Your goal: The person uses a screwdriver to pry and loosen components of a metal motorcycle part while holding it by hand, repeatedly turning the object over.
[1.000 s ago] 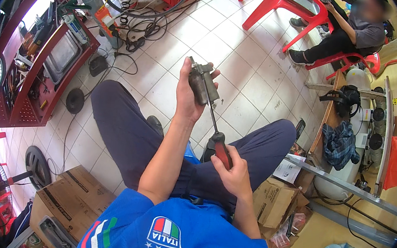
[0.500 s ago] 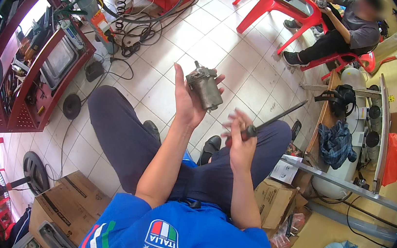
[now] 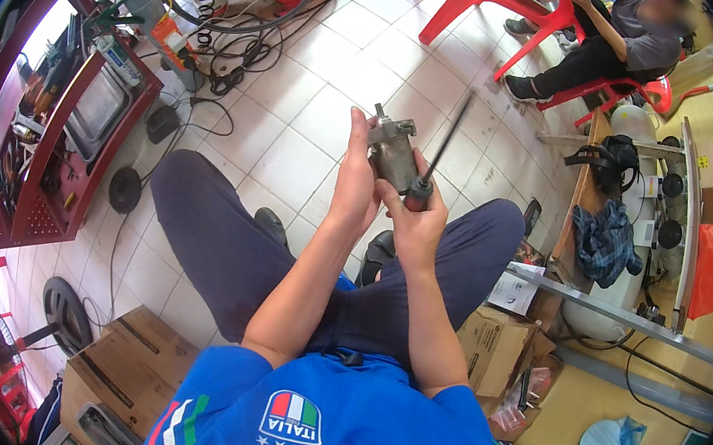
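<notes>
We find the right hand (image 3: 416, 221) has regripped the screwdriver (image 3: 439, 157), shaft now raised beside the motor (image 3: 391, 152). The left hand (image 3: 356, 183) stays clamped on the motor; work continues.

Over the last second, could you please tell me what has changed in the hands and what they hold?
The right hand swung the screwdriver away from the grey motor part, out to the right, then brought it back beside the part, shaft now pointing up. The left hand turned the part more upright. Unchanged: both grips, the seated pose, the person at the red table.
</notes>
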Motion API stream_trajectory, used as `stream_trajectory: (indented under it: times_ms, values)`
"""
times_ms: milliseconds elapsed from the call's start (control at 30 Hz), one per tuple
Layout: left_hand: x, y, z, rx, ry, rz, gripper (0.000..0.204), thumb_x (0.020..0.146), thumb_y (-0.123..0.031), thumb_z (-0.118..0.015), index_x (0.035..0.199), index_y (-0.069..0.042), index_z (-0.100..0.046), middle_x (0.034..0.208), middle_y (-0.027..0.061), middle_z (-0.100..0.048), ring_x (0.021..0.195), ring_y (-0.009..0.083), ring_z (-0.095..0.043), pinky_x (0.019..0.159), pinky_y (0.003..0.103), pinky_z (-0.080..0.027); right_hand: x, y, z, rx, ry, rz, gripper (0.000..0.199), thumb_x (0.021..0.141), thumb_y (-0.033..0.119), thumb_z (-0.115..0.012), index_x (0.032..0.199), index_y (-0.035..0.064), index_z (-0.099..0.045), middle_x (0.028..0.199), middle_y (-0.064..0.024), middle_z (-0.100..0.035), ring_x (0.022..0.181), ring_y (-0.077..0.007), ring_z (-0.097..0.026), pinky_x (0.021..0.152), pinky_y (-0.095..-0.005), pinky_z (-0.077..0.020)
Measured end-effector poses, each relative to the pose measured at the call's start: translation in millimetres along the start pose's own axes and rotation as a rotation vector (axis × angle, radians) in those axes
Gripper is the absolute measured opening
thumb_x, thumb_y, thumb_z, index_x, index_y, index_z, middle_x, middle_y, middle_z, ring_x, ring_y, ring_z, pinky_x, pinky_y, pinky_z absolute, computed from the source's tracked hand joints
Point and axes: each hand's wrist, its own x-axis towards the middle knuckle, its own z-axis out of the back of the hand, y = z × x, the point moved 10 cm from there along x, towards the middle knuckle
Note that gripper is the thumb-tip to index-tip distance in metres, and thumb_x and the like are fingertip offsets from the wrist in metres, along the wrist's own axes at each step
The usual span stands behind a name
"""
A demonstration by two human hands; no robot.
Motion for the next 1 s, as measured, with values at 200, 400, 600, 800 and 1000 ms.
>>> stream_trajectory:
  times_ms: [200,400,600,800,1000]
  values:
    - [-0.6,-18.4,14.9,0.023,-0.069,-0.084,0.090,0.098,-0.071,-0.041,0.148,0.002,-0.030,0.136,0.0233,-0.047,0.125,0.0281,-0.050,0.103,0.038,-0.041,1.1,-16.1,7.8,0.635,0.028,-0.219,0.046,0.099,0.023,-0.064,0.139,0.0042,-0.053,0.112,-0.0146,-0.069,0.086,-0.0131,-0.063,0.058,-0.0253,-0.0497]
    - [10.5,26.9,-11.0,-0.177,0.232,0.090,0.084,0.097,-0.073,-0.038,0.141,0.000,-0.039,0.121,0.0208,-0.061,0.106,0.0262,-0.063,0.079,0.036,-0.057,-6.6,-33.3,-1.1,0.700,0.113,-0.391,0.045,0.099,0.030,-0.065,0.135,0.0066,-0.053,0.111,-0.0077,-0.067,0.088,-0.0149,-0.064,0.057,-0.0261,-0.0473]
    - [15.1,42.5,10.9,-0.337,-0.019,0.135,0.075,0.096,-0.072,-0.041,0.119,-0.002,-0.057,0.109,0.0135,-0.064,0.101,0.0248,-0.063,0.084,0.040,-0.058,-5.8,-20.6,0.1,0.262,0.205,-0.349,0.050,0.102,0.031,-0.061,0.143,0.0035,-0.050,0.104,-0.0068,-0.067,0.080,-0.0111,-0.063,0.056,-0.0286,-0.0509]
    - [33.3,13.2,57.5,-0.416,-0.152,-0.032,0.052,0.095,-0.058,-0.061,0.108,-0.008,-0.059,0.090,0.0060,-0.059,0.086,0.0169,-0.062,0.077,0.038,-0.058,-43.5,0.2,27.9,-0.368,0.115,-0.280,0.044,0.097,0.020,-0.067,0.135,0.0000,-0.055,0.095,-0.0096,-0.069,0.071,-0.0087,-0.062,0.058,-0.0256,-0.0493]
    - [32.3,-12.2,52.8,-0.443,-0.079,-0.084,0.046,0.096,-0.051,-0.060,0.107,-0.006,-0.061,0.089,0.0063,-0.064,0.085,0.0171,-0.064,0.078,0.036,-0.056,-84.8,-1.5,47.8,-0.144,0.096,-0.103,0.045,0.094,0.011,-0.067,0.135,-0.0050,-0.055,0.104,-0.0125,-0.070,0.080,-0.0131,-0.066,0.068,-0.0276,-0.0532]
